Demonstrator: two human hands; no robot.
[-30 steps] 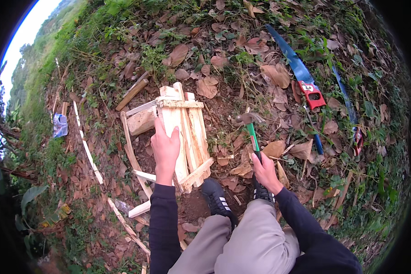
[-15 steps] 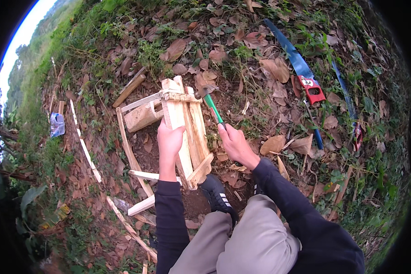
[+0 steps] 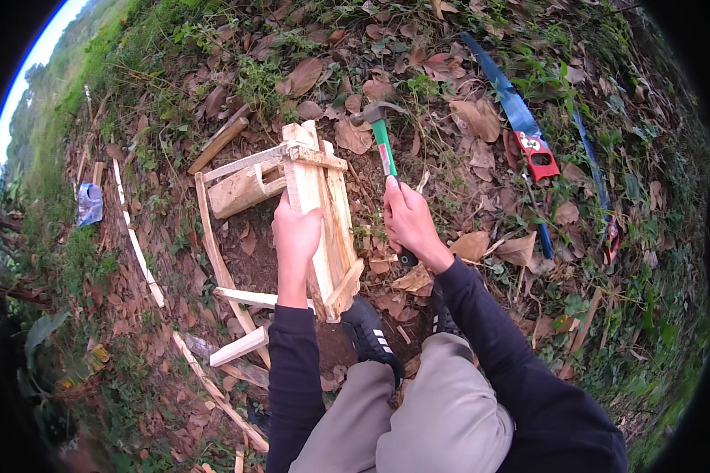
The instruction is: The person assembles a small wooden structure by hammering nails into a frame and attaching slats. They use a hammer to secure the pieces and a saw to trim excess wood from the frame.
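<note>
A wooden frame (image 3: 335,225) of pale, rough boards stands on the ground before me, with a short crosspiece (image 3: 317,158) over its far end and a slanted strip (image 3: 345,285) at its near end. My left hand (image 3: 296,232) grips the left board, fingers behind it and partly hidden. In my right hand (image 3: 409,221) is a claw hammer (image 3: 384,142) with a green and black handle, held around the grip. Its head is raised, apart from the crosspiece and to its right. No nail can be made out.
To the right lie a blue-bladed hand saw (image 3: 513,102) with a red handle, a second saw (image 3: 592,158) and a blue-handled tool (image 3: 544,236). Wood strips (image 3: 138,236) and a plastic bag (image 3: 90,203) are at left. Behind the frame lies a cut log piece (image 3: 248,189). My shoes (image 3: 371,335) are close to it.
The hammer head has lifted off the crosspiece's right end, moving up and to the right as my right hand tilts it upright. My left hand keeps its hold on the frame.
</note>
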